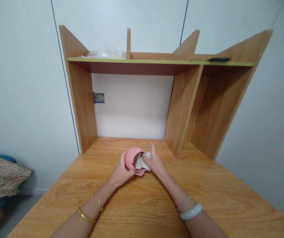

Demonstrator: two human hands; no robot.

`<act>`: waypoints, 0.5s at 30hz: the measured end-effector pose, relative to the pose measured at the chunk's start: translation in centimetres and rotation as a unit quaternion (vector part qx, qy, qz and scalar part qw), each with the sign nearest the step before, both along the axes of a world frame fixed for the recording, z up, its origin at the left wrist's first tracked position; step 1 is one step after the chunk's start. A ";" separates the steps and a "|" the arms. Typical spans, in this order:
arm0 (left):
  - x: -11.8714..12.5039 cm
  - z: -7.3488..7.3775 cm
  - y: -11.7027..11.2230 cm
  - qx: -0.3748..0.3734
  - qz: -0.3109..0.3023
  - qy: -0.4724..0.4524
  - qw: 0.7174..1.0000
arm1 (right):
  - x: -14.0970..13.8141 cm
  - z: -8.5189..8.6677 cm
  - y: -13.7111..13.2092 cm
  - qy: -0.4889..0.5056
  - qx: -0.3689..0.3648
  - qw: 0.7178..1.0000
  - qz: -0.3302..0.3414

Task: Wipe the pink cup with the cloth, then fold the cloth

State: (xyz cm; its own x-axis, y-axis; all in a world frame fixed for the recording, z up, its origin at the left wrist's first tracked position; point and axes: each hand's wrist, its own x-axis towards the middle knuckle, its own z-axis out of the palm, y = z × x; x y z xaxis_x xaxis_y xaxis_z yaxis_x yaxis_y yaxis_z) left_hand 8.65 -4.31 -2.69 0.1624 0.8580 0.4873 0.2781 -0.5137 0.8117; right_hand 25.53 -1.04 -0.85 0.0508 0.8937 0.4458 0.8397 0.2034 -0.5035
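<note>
A pink rounded hollow container (131,156) with an uneven, jagged-looking rim is held just over the wooden desk, its opening turned to the right. My left hand (121,172) wraps around its left side, thumb at the lower rim. In my right hand (156,162) is a white cloth or tissue (140,162), pinched between thumb and fingers and partly pushed into the opening. The index finger of that hand points up and away. The fingertips inside the container are hidden.
The wooden desk (142,205) spreads all around my hands. Behind it stands a shelf unit with an upright divider (183,109). A clear plastic bag (107,53) and a dark flat object (218,59) lie on the top shelf. A patterned cloth (3,178) is at far left.
</note>
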 end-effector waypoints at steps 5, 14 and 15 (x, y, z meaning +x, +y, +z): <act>-0.4 0.1 0.0 0.006 0.012 0.049 0.999 | 0.1 -0.2 -0.4 -0.078 0.017 0.997 -0.002; -0.7 -0.4 0.8 -0.007 0.018 0.033 0.999 | 0.0 -1.3 0.2 0.004 -0.006 0.999 0.040; -0.5 -0.5 1.0 -0.021 0.007 0.007 1.000 | 0.0 -1.4 0.4 0.018 -0.009 0.999 0.034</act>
